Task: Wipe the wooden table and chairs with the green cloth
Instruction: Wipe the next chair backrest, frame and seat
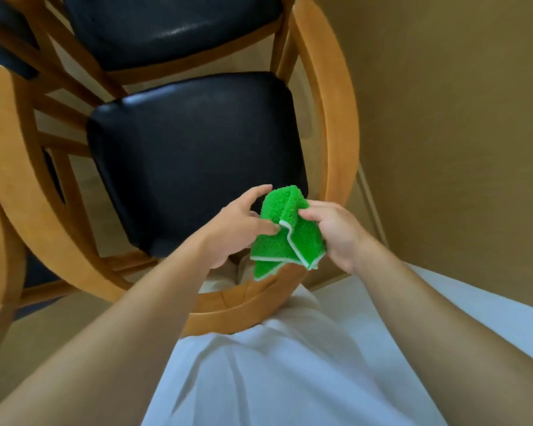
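A fluffy green cloth [286,232] with a white hem hangs crumpled between my two hands, above the near edge of a chair. My left hand [237,229] pinches its left fold with thumb and fingers. My right hand [333,232] grips its right side, fingers curled into the fabric. Right below stands a wooden chair [330,96] with a curved light-brown back rail and a black padded seat [194,155]. The curved rail wraps round in front of my body.
A second wooden chair with a black seat [166,23] stands just beyond the first. More wooden chair frames [0,167] crowd the left side. A beige wall [459,118] closes the right. My white shirt fills the bottom of the view.
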